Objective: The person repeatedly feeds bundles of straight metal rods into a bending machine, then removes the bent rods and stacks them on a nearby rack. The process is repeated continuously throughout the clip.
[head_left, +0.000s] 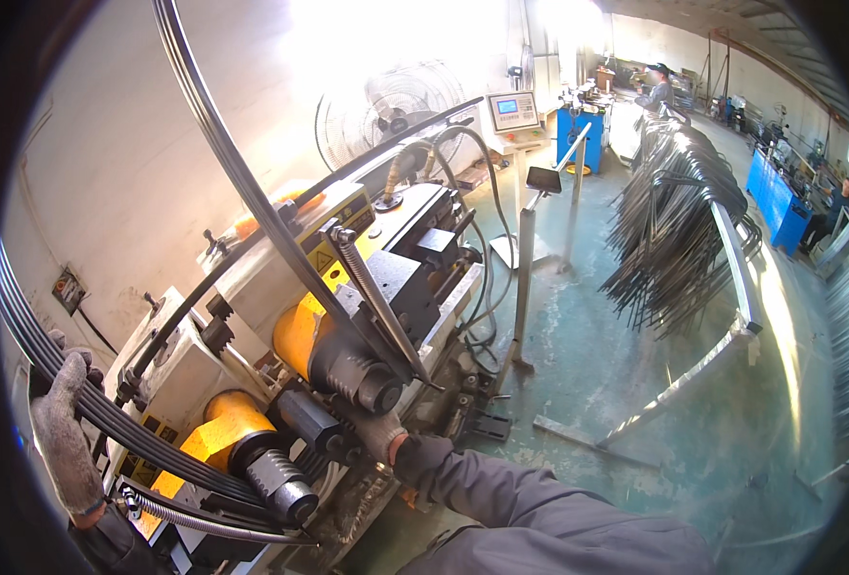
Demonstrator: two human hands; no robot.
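Note:
At the far left, my left hand [68, 446], in a grey knit glove, is closed around a bundle of thin dark metal rods [122, 431]. The bundle curves down to the nearer black ridged roller [276, 479] of a bending machine. A second stretch of dark rods [242, 172] runs from the top edge down to the farther black roller [352, 369]. My right hand [376, 433], also gloved, reaches in beside a black hexagonal block [311, 422], below the farther roller. Its fingers are hidden by machine parts. Yellow housings [218, 431] sit behind the rollers, with coil springs [372, 292] nearby.
A control box [513, 111] with a small screen stands beyond the machine, near a large fan [391, 115]. Many bent dark rods [678, 211] hang on a metal rack [731, 249] at the right. Two other people [661, 88] are farther back near blue benches [774, 201].

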